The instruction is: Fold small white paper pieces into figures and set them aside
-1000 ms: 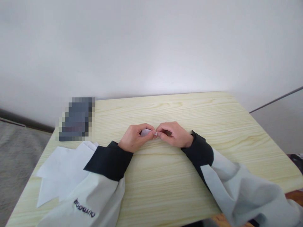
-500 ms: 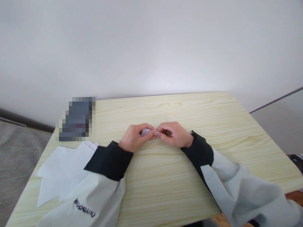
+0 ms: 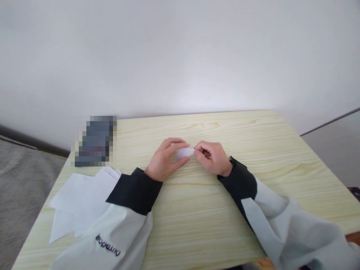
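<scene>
A small folded piece of white paper (image 3: 185, 152) is between my hands, above the middle of the table. My right hand (image 3: 211, 156) pinches its narrow right tip between thumb and index finger. Around its wider left part, my left hand (image 3: 168, 157) has thumb and fingers spread apart; I cannot tell whether they touch the paper's edges. Left of my left sleeve lie several loose white paper sheets (image 3: 74, 195), overlapping each other and partly hidden by that sleeve.
The light wood-grain table (image 3: 197, 225) stands against a white wall (image 3: 180, 56). A dark, pixelated flat object (image 3: 97, 140) lies at its back left corner. Grey fabric (image 3: 19, 187) shows beyond the left edge.
My left thumb and fingers have opened from a pinch near the paper's tip. My right hand has moved slightly right with the tip, and more of the paper shows.
</scene>
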The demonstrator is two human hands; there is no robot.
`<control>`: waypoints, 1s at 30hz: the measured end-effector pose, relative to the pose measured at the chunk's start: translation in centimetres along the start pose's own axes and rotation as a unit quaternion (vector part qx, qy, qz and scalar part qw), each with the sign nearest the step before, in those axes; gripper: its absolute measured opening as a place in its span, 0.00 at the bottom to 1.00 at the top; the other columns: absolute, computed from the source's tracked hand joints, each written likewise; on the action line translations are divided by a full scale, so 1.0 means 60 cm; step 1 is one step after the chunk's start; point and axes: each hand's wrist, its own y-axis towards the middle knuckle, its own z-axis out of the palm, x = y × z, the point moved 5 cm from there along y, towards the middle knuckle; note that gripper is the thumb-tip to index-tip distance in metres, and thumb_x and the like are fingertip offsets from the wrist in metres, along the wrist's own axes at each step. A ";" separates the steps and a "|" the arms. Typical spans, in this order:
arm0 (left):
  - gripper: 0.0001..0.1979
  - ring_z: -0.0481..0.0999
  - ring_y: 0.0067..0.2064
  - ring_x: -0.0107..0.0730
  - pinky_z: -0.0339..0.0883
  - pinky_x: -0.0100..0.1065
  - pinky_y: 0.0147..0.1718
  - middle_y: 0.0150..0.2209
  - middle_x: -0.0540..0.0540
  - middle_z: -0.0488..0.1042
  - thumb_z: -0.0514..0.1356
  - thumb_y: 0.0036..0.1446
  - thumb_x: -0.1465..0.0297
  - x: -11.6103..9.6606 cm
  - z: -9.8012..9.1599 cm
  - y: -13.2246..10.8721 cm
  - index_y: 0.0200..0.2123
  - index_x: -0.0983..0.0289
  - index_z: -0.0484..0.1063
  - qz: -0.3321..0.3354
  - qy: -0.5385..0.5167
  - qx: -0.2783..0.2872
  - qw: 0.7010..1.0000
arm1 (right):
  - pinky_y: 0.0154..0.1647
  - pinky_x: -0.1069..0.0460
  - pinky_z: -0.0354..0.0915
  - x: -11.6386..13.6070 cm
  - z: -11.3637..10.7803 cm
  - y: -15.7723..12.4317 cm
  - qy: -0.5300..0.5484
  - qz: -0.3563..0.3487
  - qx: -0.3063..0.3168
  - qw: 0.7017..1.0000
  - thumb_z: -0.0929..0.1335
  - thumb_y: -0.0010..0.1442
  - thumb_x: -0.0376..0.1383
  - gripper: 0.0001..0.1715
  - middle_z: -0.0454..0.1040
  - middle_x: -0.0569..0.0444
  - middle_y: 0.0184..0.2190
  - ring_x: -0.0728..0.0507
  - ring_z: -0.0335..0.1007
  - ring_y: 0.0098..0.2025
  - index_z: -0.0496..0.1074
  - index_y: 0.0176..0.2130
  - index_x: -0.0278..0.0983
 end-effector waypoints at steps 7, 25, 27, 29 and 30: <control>0.15 0.70 0.47 0.35 0.67 0.37 0.47 0.45 0.59 0.71 0.59 0.55 0.69 0.004 0.003 -0.003 0.47 0.63 0.71 -0.004 0.021 0.001 1.000 | 0.21 0.57 0.52 -0.002 -0.003 -0.002 0.015 -0.002 -0.012 1.000 0.62 0.58 0.35 0.10 0.62 0.60 0.17 0.54 0.52 0.19 0.65 0.25 0.35; 0.15 0.74 0.32 0.26 0.74 0.30 0.34 0.41 0.59 0.73 0.61 0.53 0.68 0.005 0.006 -0.003 0.45 0.67 0.72 -0.052 -0.127 0.006 0.991 | 0.20 0.58 0.52 0.005 0.007 -0.002 0.038 -0.041 0.036 0.998 0.64 0.58 0.35 0.06 0.66 0.60 0.21 0.55 0.55 0.19 0.70 0.35 0.35; 0.16 0.75 0.32 0.25 0.75 0.30 0.33 0.43 0.59 0.72 0.61 0.53 0.68 0.007 0.008 -0.004 0.45 0.67 0.72 -0.059 -0.149 0.007 0.987 | 0.20 0.58 0.52 0.004 0.007 -0.002 0.031 -0.040 0.030 0.998 0.64 0.58 0.36 0.06 0.66 0.60 0.20 0.55 0.54 0.19 0.70 0.35 0.36; 0.16 0.75 0.32 0.25 0.76 0.29 0.33 0.44 0.59 0.71 0.61 0.53 0.67 0.009 0.008 -0.005 0.45 0.67 0.72 -0.061 -0.152 0.002 0.987 | 0.20 0.58 0.52 0.004 0.006 -0.003 0.022 -0.035 0.023 0.999 0.64 0.58 0.35 0.06 0.66 0.61 0.19 0.55 0.54 0.18 0.70 0.35 0.36; 0.16 0.75 0.32 0.24 0.76 0.29 0.32 0.44 0.59 0.71 0.61 0.53 0.67 0.010 0.008 -0.006 0.45 0.67 0.72 -0.062 -0.149 -0.003 0.987 | 0.20 0.58 0.53 0.003 0.006 -0.003 0.015 -0.033 0.020 0.999 0.64 0.58 0.35 0.06 0.66 0.61 0.19 0.55 0.54 0.18 0.69 0.35 0.36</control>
